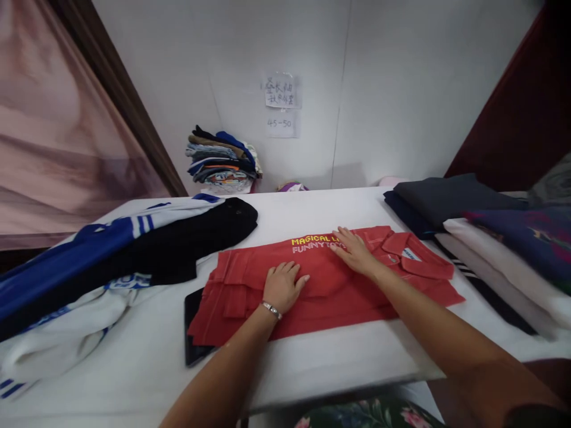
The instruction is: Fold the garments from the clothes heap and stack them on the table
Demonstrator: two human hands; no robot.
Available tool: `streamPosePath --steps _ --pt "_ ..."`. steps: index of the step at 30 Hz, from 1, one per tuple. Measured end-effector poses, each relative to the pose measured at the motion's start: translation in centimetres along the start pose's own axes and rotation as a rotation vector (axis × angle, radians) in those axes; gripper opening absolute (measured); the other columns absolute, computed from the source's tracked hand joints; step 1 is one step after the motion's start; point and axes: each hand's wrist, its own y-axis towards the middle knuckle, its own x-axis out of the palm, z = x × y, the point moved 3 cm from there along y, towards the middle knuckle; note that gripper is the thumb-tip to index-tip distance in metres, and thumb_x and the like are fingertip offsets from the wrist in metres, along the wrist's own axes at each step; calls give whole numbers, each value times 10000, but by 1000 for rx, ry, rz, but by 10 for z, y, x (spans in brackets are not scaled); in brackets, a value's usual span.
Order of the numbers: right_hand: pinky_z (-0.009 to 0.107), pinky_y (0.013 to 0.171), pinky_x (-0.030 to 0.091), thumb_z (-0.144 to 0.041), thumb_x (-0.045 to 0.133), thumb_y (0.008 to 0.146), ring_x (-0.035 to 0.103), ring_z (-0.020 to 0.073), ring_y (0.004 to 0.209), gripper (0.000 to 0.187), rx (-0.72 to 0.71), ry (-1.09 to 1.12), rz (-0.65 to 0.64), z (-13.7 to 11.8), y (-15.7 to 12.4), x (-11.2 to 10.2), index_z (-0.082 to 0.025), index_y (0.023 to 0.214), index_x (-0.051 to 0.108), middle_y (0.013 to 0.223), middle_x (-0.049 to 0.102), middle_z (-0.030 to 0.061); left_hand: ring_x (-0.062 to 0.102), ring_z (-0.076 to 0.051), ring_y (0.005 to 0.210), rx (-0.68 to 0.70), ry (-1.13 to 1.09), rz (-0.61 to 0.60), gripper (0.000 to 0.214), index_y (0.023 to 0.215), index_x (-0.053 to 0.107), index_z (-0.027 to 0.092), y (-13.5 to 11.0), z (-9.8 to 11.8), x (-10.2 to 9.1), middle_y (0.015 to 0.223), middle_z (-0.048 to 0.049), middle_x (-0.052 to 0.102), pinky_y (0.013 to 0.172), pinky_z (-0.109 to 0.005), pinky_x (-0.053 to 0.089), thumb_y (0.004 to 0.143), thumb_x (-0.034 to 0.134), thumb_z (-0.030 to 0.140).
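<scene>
A red polo shirt [321, 297] lies folded lengthwise on the white table [339, 356], collar to the right, yellow and white lettering near its far edge. My left hand [282, 286] rests flat on the shirt's middle, fingers stretched out, a thin bracelet on the wrist. My right hand [354, 249] lies flat on the shirt just left of the collar, fingers spread over the lettering. A dark flat board [191, 333] sticks out from under the shirt's left end.
A heap of blue, white and black garments [111, 261] covers the table's left side. Folded clothes [491, 238] are stacked at the right. Another pile of folded clothes [222, 160] sits against the far wall under paper notes [281, 92].
</scene>
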Motion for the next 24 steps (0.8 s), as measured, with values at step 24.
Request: streamPosePath --steps 24 --pt "438 1153 153 -596 344 919 185 220 1438 618 21 56 -32 7 9 37 -244 1420 424 1544 285 57 610 -220 961 -226 110 -224 428 923 672 193 78 -94 -28 1034 -92 686 797 -303 429 889 381 505"
